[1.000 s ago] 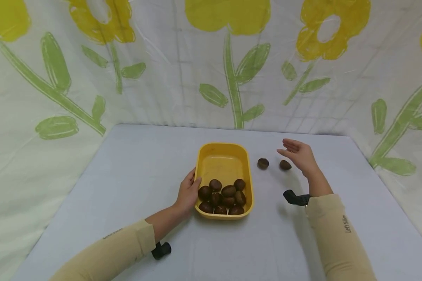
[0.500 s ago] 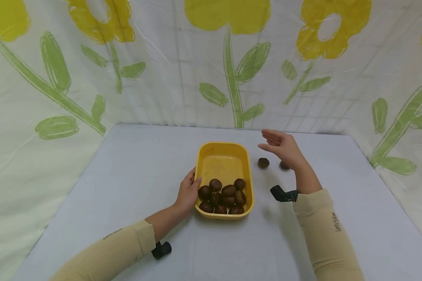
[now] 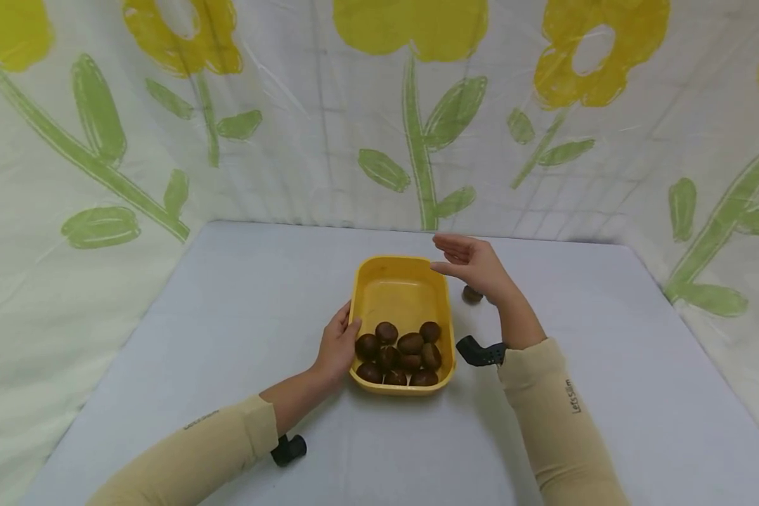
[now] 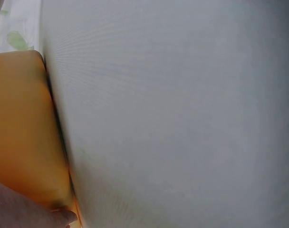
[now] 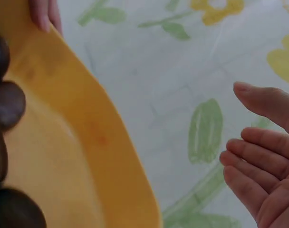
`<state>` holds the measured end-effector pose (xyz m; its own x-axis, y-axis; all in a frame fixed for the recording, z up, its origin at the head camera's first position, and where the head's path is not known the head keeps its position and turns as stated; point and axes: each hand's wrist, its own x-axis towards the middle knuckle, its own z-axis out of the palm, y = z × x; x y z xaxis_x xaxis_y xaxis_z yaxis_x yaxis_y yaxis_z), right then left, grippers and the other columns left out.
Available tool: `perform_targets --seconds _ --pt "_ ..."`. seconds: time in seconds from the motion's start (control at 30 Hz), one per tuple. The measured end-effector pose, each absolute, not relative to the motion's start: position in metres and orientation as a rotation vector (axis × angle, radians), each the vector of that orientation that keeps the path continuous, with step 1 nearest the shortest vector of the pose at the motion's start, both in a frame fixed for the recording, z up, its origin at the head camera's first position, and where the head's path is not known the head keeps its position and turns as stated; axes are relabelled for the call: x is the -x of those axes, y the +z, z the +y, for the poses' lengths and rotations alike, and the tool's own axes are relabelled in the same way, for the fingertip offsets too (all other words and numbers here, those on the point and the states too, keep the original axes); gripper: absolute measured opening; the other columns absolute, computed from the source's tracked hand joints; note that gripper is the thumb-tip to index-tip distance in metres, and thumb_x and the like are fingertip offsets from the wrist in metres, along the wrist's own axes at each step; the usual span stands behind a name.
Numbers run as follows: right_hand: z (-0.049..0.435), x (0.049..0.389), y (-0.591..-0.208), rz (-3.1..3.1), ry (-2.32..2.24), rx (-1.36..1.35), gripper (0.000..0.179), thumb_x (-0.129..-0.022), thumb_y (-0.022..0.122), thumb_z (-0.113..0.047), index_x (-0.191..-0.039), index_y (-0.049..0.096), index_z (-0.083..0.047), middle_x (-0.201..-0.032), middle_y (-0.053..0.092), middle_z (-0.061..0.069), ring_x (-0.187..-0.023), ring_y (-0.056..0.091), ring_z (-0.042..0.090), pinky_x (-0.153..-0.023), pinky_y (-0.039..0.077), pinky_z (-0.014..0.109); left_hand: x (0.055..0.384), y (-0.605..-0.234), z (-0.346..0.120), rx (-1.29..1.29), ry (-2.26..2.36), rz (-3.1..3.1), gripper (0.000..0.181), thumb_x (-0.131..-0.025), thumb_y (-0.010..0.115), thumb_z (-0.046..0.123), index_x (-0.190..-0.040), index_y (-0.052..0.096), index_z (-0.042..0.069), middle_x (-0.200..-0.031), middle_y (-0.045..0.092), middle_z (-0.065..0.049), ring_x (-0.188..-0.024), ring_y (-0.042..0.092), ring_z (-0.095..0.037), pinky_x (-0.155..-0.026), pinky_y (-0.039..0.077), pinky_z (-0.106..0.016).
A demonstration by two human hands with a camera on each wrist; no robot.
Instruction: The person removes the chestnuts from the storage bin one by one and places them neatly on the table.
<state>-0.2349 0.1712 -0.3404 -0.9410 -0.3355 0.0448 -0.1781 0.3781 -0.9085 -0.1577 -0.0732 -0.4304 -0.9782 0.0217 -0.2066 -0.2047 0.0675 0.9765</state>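
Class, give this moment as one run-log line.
left hand: holds yellow tray | right hand: empty | chestnuts: in tray | loose chestnut: on table

I'm looking at a pale bluish-white table [image 3: 259, 302], twelve o'clock being its far edge. A round-cornered yellow tray [image 3: 397, 299] sits near the middle; at two o'clock from it, just beside, lies a partly hidden brown chestnut [image 3: 471, 296].

Free room in tray [image 3: 388, 295] beyond chestnuts [image 3: 410, 344]
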Motion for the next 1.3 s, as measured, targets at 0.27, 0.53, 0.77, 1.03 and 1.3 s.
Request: perform_targets --seconds 0.27,0.53,0.77,1.03,1.3 --pt "0.131 0.236 -0.352 2.403 -1.569 0.6 0.057 -0.084 0.069 -0.019 -0.135 0.048 -0.004 -0.139 0.049 0.013 -0.13 0.045 0.024 -0.107 0.039 0.035 0.158 -0.432 -0.073 0.14 2.058 2.127 0.048 -0.102 0.035 0.016 -0.148 0.023 0.008 -0.152 0.029 -0.008 -0.138 0.033 -0.025 -0.111 0.03 -0.043" --pt "0.106 0.237 -0.366 2.333 -1.542 0.618 0.058 -0.083 0.071 -0.02 -0.133 0.049 -0.001 -0.138 0.05 0.015 -0.128 0.047 0.025 -0.107 0.039 0.037 0.158 -0.429 -0.073 0.121 2.051 2.146 0.048 -0.101 0.035 0.016 -0.147 0.024 0.007 -0.151 0.031 -0.009 -0.135 0.038 -0.025 -0.108 0.035 -0.042" --pt "0.096 0.231 -0.38 2.328 -1.472 0.664 0.056 -0.082 0.071 -0.015 -0.13 0.051 0.004 -0.133 0.052 0.02 -0.125 0.051 0.029 -0.104 0.04 0.04 0.159 -0.429 -0.073 0.134 2.04 2.171 0.048 -0.101 0.036 0.016 -0.147 0.025 0.006 -0.151 0.033 -0.01 -0.135 0.038 -0.025 -0.107 0.036 -0.043" --pt "0.092 0.235 -0.392 2.336 -1.39 0.695 0.055 -0.082 0.071 -0.013 -0.13 0.051 0.004 -0.131 0.054 0.021 -0.123 0.052 0.033 -0.103 0.042 0.043 0.158 -0.429 -0.075 0.147 2.03 2.178 0.049 -0.101 0.037 0.017 -0.147 0.024 0.006 -0.151 0.032 -0.009 -0.135 0.037 -0.025 -0.108 0.035 -0.042" --pt "0.091 0.237 -0.397 2.333 -1.263 0.689 0.051 -0.08 0.073 -0.016 -0.125 0.057 0.001 -0.127 0.059 0.015 -0.118 0.057 0.027 -0.1 0.045 0.038 0.158 -0.429 -0.076 0.135 2.041 2.174 0.048 -0.101 0.037 0.015 -0.147 0.025 0.006 -0.151 0.032 -0.01 -0.136 0.036 -0.025 -0.109 0.034 -0.042"
